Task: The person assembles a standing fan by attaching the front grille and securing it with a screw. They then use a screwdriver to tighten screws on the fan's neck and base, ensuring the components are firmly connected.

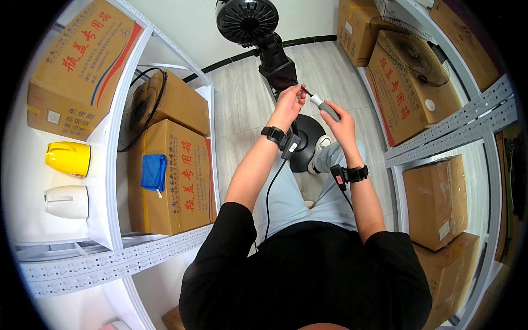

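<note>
A black stand fan without its guard rises ahead of me, with its round motor head (247, 22) at the top, a boxy housing (278, 72) below and a round base (309, 135) on the floor. In my right hand (345, 129) is a screwdriver (326, 107) with a grey and white handle, its shaft directed toward the housing. My left hand (290, 105) is closed beside the housing, fingertips pinched near the shaft's end. Whatever lies between those fingers is too small to make out, and so is any screw at the tip.
Metal shelves flank me. Cardboard boxes (190, 176) fill the left one, with a fan guard (142, 110), a blue cloth (154, 171), and yellow (68, 158) and white (66, 202) kettle-like items. Another fan guard (412, 58) rests on boxes at right. Cables hang from both wrist straps.
</note>
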A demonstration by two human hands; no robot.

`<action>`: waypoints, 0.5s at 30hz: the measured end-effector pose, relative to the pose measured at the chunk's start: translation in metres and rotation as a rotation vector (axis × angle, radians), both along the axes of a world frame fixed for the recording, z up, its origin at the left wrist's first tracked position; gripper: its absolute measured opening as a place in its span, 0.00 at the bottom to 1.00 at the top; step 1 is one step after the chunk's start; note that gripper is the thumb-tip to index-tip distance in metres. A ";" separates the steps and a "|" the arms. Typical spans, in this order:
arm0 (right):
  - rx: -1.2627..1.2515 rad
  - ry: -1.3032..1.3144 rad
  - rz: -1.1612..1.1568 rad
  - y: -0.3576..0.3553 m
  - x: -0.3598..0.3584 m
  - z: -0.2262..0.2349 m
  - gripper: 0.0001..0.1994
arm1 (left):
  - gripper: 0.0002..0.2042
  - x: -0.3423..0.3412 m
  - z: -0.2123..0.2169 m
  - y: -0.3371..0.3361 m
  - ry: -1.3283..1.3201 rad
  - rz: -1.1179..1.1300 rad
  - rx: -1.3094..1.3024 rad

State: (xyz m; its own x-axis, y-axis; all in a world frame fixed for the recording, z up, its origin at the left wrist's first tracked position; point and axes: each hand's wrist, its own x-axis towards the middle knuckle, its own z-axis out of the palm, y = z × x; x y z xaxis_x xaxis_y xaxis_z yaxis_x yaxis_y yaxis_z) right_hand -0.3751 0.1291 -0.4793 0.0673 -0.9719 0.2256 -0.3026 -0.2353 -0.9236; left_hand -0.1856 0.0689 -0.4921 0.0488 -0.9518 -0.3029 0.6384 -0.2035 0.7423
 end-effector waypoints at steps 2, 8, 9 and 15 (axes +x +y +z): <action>0.286 -0.251 0.082 -0.003 -0.002 0.002 0.19 | 0.08 0.001 -0.003 0.001 0.009 -0.002 0.000; 0.122 -0.020 0.064 -0.001 -0.004 0.005 0.21 | 0.08 0.002 -0.004 -0.001 0.011 0.012 0.008; 0.126 0.001 0.058 0.000 -0.002 0.008 0.21 | 0.08 0.002 -0.004 -0.001 0.010 0.021 0.013; 0.034 -0.045 0.053 0.001 0.005 -0.002 0.21 | 0.08 -0.001 0.001 0.001 0.041 0.052 0.084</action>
